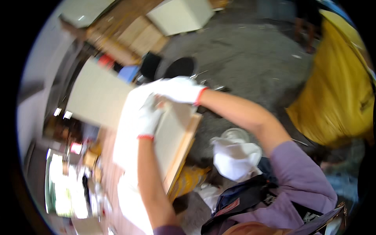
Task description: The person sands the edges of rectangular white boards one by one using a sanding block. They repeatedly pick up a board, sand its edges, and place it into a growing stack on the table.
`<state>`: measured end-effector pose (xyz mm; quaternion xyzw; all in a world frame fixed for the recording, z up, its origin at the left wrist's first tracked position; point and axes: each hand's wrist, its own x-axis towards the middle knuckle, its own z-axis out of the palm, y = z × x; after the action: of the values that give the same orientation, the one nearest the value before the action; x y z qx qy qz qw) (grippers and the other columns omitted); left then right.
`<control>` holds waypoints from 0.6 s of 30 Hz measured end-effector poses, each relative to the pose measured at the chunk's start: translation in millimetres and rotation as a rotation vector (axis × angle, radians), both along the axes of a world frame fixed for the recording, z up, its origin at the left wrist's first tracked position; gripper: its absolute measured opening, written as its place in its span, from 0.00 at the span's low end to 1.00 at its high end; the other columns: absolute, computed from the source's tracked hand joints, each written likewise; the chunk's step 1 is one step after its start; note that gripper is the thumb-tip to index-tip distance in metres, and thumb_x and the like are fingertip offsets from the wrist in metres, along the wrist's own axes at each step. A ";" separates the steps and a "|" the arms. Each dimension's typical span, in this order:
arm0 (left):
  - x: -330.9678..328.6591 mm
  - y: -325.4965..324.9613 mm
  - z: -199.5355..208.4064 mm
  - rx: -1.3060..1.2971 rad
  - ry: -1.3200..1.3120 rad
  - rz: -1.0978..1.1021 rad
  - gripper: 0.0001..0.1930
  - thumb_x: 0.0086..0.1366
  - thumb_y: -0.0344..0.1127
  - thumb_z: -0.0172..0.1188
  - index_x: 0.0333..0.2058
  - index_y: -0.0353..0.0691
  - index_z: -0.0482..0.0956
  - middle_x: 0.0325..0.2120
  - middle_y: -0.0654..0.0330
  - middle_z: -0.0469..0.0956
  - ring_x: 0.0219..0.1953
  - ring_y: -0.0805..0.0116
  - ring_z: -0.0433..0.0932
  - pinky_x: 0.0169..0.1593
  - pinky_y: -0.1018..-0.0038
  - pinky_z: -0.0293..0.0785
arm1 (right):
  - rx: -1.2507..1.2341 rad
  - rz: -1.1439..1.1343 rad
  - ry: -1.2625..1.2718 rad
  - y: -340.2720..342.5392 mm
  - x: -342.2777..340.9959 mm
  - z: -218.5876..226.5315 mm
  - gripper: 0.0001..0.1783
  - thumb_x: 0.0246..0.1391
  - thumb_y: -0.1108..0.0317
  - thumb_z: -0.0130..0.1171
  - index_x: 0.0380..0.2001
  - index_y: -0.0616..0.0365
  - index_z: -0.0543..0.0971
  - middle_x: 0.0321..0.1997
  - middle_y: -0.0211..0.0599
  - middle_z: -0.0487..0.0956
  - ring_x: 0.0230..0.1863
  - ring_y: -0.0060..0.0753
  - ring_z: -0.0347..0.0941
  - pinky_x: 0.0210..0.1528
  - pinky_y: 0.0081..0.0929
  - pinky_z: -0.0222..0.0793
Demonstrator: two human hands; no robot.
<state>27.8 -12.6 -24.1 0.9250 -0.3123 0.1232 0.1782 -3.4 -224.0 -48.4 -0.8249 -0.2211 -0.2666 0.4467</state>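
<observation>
A large white sheet of soft-looking material (pixel 127 139) is draped over a work table with a pale top (pixel 172 127). My left hand (pixel 148 117), in a white glove with a red cuff, is at the sheet's far part, with bent fingers closed on its edge. Bare fingertip skin shows at the end of that glove. Just beyond and to the right, my right hand (pixel 182 89), gloved the same way, reaches across above the far end of the table. Its fingers blend into the bright white material and are blurred, so their grip is hidden.
A pale board (pixel 98 92) lies beyond on the left. A black round stool seat (pixel 180 67) stands past the table's far end. To the right hangs a big yellow sack (pixel 337 86). White cloth (pixel 237 158) and a yellow bag (pixel 190 180) lie beside the table. Another person's legs (pixel 305 33) are far right.
</observation>
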 end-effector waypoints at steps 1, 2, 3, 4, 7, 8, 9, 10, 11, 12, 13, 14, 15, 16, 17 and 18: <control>-18.8 -18.6 18.7 0.105 -0.017 0.022 0.22 0.67 0.34 0.63 0.60 0.43 0.80 0.56 0.46 0.82 0.60 0.50 0.80 0.65 0.63 0.73 | 0.033 -0.023 0.027 -7.1 0.5 -8.8 0.25 0.69 0.45 0.47 0.56 0.45 0.83 0.55 0.44 0.85 0.56 0.53 0.80 0.58 0.44 0.74; -3.5 0.5 2.3 -0.014 -0.007 0.035 0.22 0.67 0.34 0.63 0.60 0.43 0.81 0.55 0.47 0.83 0.59 0.51 0.81 0.64 0.63 0.73 | 0.081 -0.051 0.089 1.1 -2.3 -3.8 0.25 0.69 0.44 0.46 0.55 0.46 0.83 0.53 0.46 0.85 0.55 0.55 0.80 0.57 0.45 0.73; -2.7 2.2 -1.1 -0.036 -0.005 0.019 0.21 0.67 0.33 0.63 0.60 0.43 0.81 0.53 0.47 0.84 0.58 0.51 0.82 0.63 0.63 0.74 | 0.102 -0.116 0.218 -2.9 -4.0 -2.9 0.26 0.69 0.44 0.46 0.53 0.48 0.83 0.51 0.48 0.85 0.54 0.56 0.80 0.56 0.47 0.73; -7.4 -0.3 1.0 -0.089 0.049 -0.001 0.21 0.68 0.34 0.63 0.59 0.43 0.82 0.51 0.47 0.84 0.55 0.54 0.83 0.61 0.64 0.75 | 0.111 -0.152 0.276 -4.5 -4.4 -3.5 0.27 0.69 0.43 0.45 0.52 0.49 0.82 0.49 0.50 0.85 0.53 0.57 0.80 0.54 0.48 0.73; -18.3 2.7 8.5 -0.223 0.202 -0.027 0.18 0.69 0.34 0.63 0.57 0.42 0.83 0.47 0.49 0.86 0.50 0.60 0.85 0.57 0.67 0.77 | 0.099 -0.201 0.307 5.8 -4.2 -6.5 0.29 0.70 0.41 0.44 0.49 0.53 0.82 0.45 0.53 0.84 0.50 0.60 0.80 0.51 0.51 0.72; -20.1 4.5 11.2 -0.207 0.214 0.003 0.19 0.68 0.34 0.64 0.57 0.42 0.83 0.46 0.50 0.86 0.49 0.62 0.85 0.57 0.68 0.77 | 0.092 -0.216 0.302 8.8 -3.1 -8.6 0.29 0.71 0.40 0.43 0.48 0.53 0.81 0.45 0.53 0.84 0.49 0.60 0.80 0.50 0.51 0.72; -21.5 5.3 15.3 -0.191 0.225 0.029 0.19 0.68 0.34 0.64 0.57 0.41 0.82 0.45 0.51 0.86 0.48 0.63 0.84 0.56 0.69 0.77 | 0.096 -0.229 0.293 11.8 -1.3 -10.7 0.29 0.71 0.40 0.42 0.48 0.53 0.81 0.44 0.53 0.84 0.49 0.61 0.80 0.49 0.52 0.72; -23.7 3.0 14.6 -0.178 0.247 0.049 0.19 0.68 0.34 0.65 0.57 0.41 0.82 0.44 0.53 0.86 0.47 0.65 0.84 0.55 0.69 0.77 | 0.097 -0.238 0.288 12.4 -1.3 -15.2 0.29 0.72 0.40 0.42 0.47 0.54 0.81 0.44 0.53 0.84 0.48 0.61 0.80 0.49 0.52 0.72; -26.3 0.0 14.3 -0.180 0.270 0.059 0.20 0.67 0.34 0.66 0.57 0.41 0.82 0.44 0.53 0.86 0.47 0.65 0.84 0.56 0.70 0.77 | 0.098 -0.249 0.281 12.5 -0.6 -18.9 0.29 0.72 0.40 0.42 0.47 0.54 0.81 0.43 0.53 0.84 0.48 0.61 0.80 0.48 0.52 0.72; -29.1 -2.9 14.0 -0.182 0.292 0.067 0.21 0.66 0.34 0.67 0.57 0.41 0.82 0.45 0.54 0.86 0.48 0.65 0.83 0.56 0.70 0.76 | 0.099 -0.250 0.267 12.4 1.0 -21.9 0.29 0.72 0.40 0.42 0.46 0.54 0.80 0.43 0.54 0.84 0.47 0.62 0.79 0.48 0.52 0.72; -31.4 -4.5 14.5 -0.182 0.310 0.078 0.21 0.66 0.34 0.68 0.57 0.40 0.82 0.45 0.54 0.85 0.48 0.66 0.83 0.56 0.70 0.76 | 0.102 -0.246 0.255 12.6 1.6 -23.2 0.29 0.72 0.40 0.41 0.45 0.54 0.80 0.42 0.54 0.84 0.47 0.62 0.79 0.47 0.53 0.72; -29.5 -2.6 11.3 -0.184 0.279 0.047 0.22 0.65 0.34 0.69 0.58 0.40 0.81 0.46 0.54 0.85 0.49 0.66 0.83 0.56 0.70 0.76 | 0.104 -0.242 0.243 12.7 2.1 -24.4 0.29 0.72 0.40 0.41 0.45 0.54 0.80 0.42 0.54 0.83 0.47 0.62 0.79 0.47 0.53 0.72; -24.9 2.2 5.9 -0.186 0.247 0.015 0.23 0.64 0.34 0.70 0.58 0.39 0.81 0.47 0.55 0.85 0.50 0.66 0.82 0.57 0.70 0.76 | 0.106 -0.237 0.234 13.4 1.4 -26.4 0.29 0.72 0.40 0.41 0.44 0.54 0.80 0.42 0.54 0.83 0.47 0.62 0.79 0.46 0.53 0.72; -22.1 1.1 5.9 -0.189 0.212 -0.021 0.24 0.64 0.35 0.71 0.58 0.39 0.81 0.48 0.55 0.85 0.51 0.66 0.82 0.57 0.70 0.75 | 0.109 -0.238 0.231 11.6 1.8 -26.0 0.29 0.72 0.40 0.41 0.44 0.54 0.79 0.41 0.54 0.83 0.46 0.63 0.79 0.46 0.54 0.72; -20.3 0.2 5.3 -0.207 0.238 -0.019 0.24 0.64 0.35 0.71 0.58 0.39 0.81 0.48 0.55 0.84 0.52 0.67 0.81 0.58 0.70 0.75 | 0.111 -0.239 0.230 10.2 1.8 -26.0 0.29 0.72 0.40 0.42 0.44 0.54 0.79 0.41 0.54 0.83 0.46 0.63 0.79 0.46 0.54 0.72; -19.7 0.0 4.3 -0.225 0.264 -0.017 0.24 0.64 0.35 0.71 0.58 0.38 0.81 0.49 0.55 0.84 0.53 0.67 0.81 0.59 0.70 0.74 | 0.114 -0.243 0.238 9.4 1.4 -26.2 0.29 0.72 0.40 0.42 0.44 0.54 0.79 0.41 0.54 0.83 0.46 0.63 0.79 0.46 0.54 0.71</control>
<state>8.2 -12.7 -19.8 0.9046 -0.2783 0.0334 0.3212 -1.9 -214.6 -74.5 -0.8447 -0.0501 -0.2311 0.4802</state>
